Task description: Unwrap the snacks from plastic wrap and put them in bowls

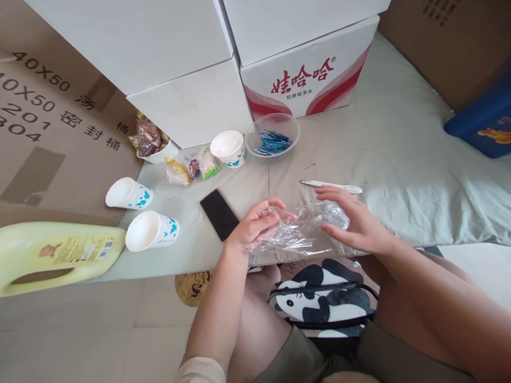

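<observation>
Two bare hands work at a piece of clear plastic film [297,234] in the head view, close to the near edge of a cloth-covered bench [399,159]. The film's long axis lies mostly crosswise, from a little below 9 o'clock at the left hand [258,222] up to a little above 3 o'clock at the right hand [361,222]. Thin, colourless and see-through, it is crumpled all over, with bright white glints along its creases, and the pale cloth shows through. Whether it is a flat sheet or a bag cannot be told.

On the left hand the fingers are curled at the film's 9 o'clock end; whether they pinch it is unclear. On the right hand the fingers and thumb stand well apart, a bunched part of the film showing between them.

Near the film, toward 1 o'clock, a slim white tool [348,188] lies almost level, just beyond the right fingers. A dark-screened phone [219,214] lies at about 9 o'clock, its length slanting from 11 to 5 o'clock. Farther off, toward 11 o'clock, stands a clear bowl [296,139] of blue packets [274,143].
</observation>
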Available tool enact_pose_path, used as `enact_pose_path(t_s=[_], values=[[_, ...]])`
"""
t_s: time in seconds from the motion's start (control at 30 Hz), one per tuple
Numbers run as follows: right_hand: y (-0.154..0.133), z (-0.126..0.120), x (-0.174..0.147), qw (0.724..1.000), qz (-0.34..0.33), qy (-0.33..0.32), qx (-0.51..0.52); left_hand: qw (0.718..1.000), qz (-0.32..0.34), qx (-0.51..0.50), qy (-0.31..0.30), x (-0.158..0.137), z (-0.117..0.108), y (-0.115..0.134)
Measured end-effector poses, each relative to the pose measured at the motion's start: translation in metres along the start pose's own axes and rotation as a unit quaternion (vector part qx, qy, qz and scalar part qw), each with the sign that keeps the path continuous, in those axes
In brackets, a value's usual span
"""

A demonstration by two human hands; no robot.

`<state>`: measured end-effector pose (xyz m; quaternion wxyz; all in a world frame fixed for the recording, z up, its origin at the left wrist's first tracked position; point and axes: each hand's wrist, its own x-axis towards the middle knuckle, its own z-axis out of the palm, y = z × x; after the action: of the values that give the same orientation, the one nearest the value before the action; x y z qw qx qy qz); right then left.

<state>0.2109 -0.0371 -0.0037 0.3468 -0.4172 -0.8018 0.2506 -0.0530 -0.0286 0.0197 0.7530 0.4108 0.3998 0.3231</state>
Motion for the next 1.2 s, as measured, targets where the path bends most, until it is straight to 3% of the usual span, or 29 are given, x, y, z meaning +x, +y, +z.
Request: enact_pose_path(t_s=[0.1,0.17,0.27,0.33,0.43,0.53,0.57,0.63,0.7,0.73,0.93,1.07,1.2], values=[[-0.005,0.013,0.007,0.997,-0.034,-0.075,0.001,0.999,-0.010,-0.010,-0.046,0.001,0.007,-0.002],[-0.008,0.018,0.012,0.991,-0.005,-0.131,-0.021,0.999,-0.008,-0.016,-0.048,0.000,0.008,-0.003],[-0.012,0.019,0.016,0.978,0.046,-0.202,-0.026,1.000,0.000,-0.023,-0.013,0.001,0.003,-0.002],[-0.016,0.018,0.017,0.975,0.061,-0.216,0.005,0.999,0.016,-0.025,0.030,0.003,-0.005,0.000],[-0.021,0.017,0.017,0.974,0.082,-0.193,0.084,0.986,0.065,-0.066,0.137,0.008,-0.017,0.002],[-0.023,0.021,0.018,0.967,0.140,-0.114,0.178,0.963,0.107,-0.129,0.213,0.012,-0.018,0.001],[-0.023,0.024,0.019,0.958,0.173,-0.079,0.214,0.965,0.102,-0.139,0.197,0.013,-0.015,-0.001],[-0.023,0.029,0.021,0.932,0.238,-0.021,0.272,0.984,0.062,-0.132,0.104,0.013,-0.004,-0.007],[-0.023,0.033,0.022,0.912,0.278,-0.001,0.301,0.995,0.016,-0.094,0.012,0.014,0.009,-0.014],[-0.022,0.034,0.022,0.908,0.284,-0.004,0.307,0.998,0.002,-0.068,0.001,0.015,0.014,-0.016],[-0.018,0.034,0.021,0.905,0.291,-0.029,0.309,0.992,-0.037,0.048,0.107,0.020,0.011,-0.017],[-0.018,0.034,0.019,0.883,0.306,-0.035,0.355,0.994,-0.005,0.058,0.088,0.013,0.001,-0.013],[-0.018,0.037,0.012,0.868,0.217,0.019,0.446,0.998,0.049,-0.029,0.027,0.005,0.001,-0.014]])
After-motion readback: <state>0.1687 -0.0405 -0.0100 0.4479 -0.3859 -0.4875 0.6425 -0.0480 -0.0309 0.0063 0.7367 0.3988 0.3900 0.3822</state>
